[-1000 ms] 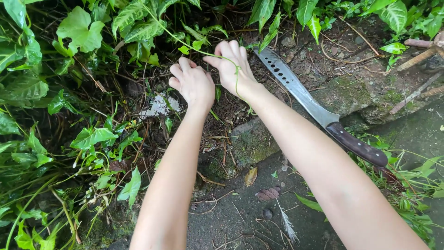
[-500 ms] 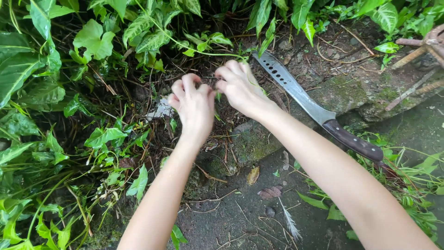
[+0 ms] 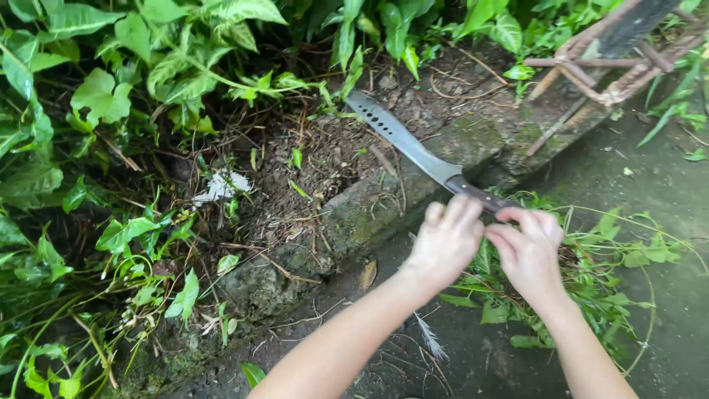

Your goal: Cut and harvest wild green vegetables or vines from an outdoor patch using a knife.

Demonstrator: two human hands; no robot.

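Two bare hands meet over a pile of cut green vines (image 3: 591,273) at four o'clock in the frame. At nine o'clock, broad-leaved plants (image 3: 88,111) crowd the soil, with a scrap of white litter (image 3: 221,185) among them. A long knife (image 3: 413,148) with a perforated blade lies along the mossy stone edge (image 3: 354,214) at twelve o'clock, its dark handle (image 3: 480,197) just above the knuckles. The left hand (image 3: 447,240) and the right hand (image 3: 530,251) are curled, fingertips touching; whether they pinch anything cannot be told. Rusty bars (image 3: 591,66) cross at two o'clock.
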